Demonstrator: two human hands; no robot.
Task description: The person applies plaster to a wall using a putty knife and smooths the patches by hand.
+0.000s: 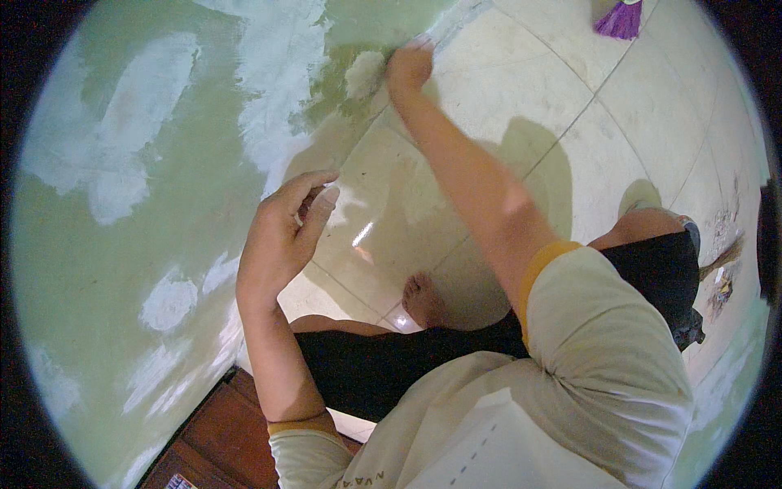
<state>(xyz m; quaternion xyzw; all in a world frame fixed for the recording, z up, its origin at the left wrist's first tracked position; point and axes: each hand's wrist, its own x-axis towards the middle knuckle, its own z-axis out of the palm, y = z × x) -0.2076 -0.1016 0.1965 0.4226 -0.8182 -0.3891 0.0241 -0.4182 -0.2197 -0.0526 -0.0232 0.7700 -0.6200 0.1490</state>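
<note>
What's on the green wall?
Irregular pale patches cover parts of the green wall. The surface beneath them can't be seen, nor can whatever the left hand blocks.

Bare left hand half-curled, thumb apart from fingers, wrist bent inward; bare left forearm pointing forward. Bare right arm stretched far forward; bare right hand bunched, fingertips unclear.

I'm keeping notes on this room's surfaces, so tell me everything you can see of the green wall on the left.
The wall looks painted green, with irregular whitish smears resembling filler, some broad, some streaky. It runs along the left side of the view, its base meeting the tiled floor. The right hand is near its lower edge; whether they touch is unclear.
</note>
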